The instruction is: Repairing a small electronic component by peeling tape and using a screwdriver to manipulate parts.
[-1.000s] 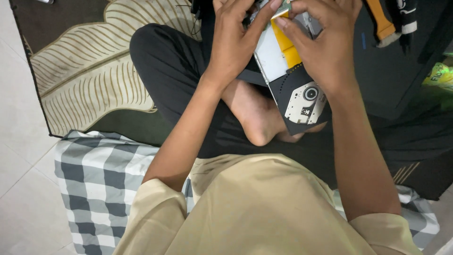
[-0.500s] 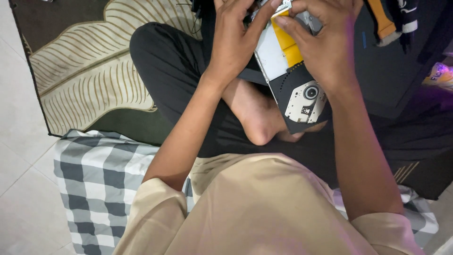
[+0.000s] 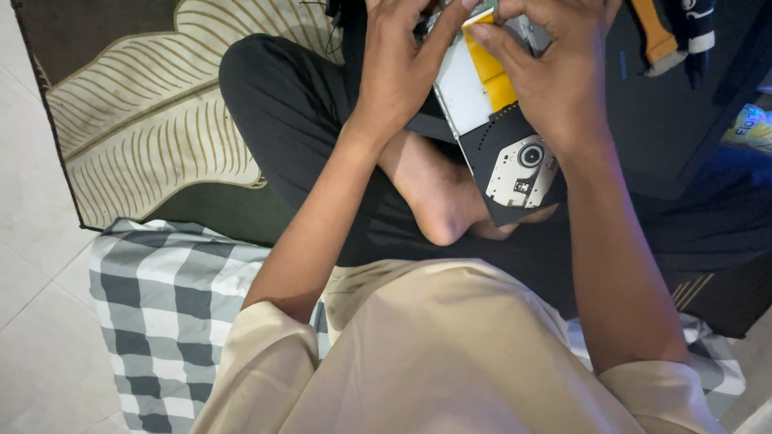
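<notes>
Both hands are closed on a slim disc drive point(image 3: 503, 137) held up over the person's crossed legs, just above the bare foot point(image 3: 438, 201). The left hand point(image 3: 398, 68) wraps the drive's left edge with its fingers curled tight, the thumb lying across the top. The right hand point(image 3: 559, 76) clamps the right side, its forefinger pressing on the yellow strip point(image 3: 490, 68) that runs down the drive's pale metal face. The black lower end of the drive, with its round spindle hub, points down toward the foot.

Set against the picture from a second ago, very little has moved — the drive sits at the same slant, and both hands keep the same hold. The fingertips at the top of the drive appear to have crept slightly along the yellow strip, though the top edge of the view cuts them off, so how far is hard to tell. That suggests slow, close finger work on the strip rather than any shift of the drive itself.

Left of the drive lies a dark rug with a pale leaf pattern point(image 3: 137, 120); below it, a grey-and-white checked cloth point(image 3: 161, 305). Right of the drive, an orange strap point(image 3: 655, 36) rests on a black case.
</notes>
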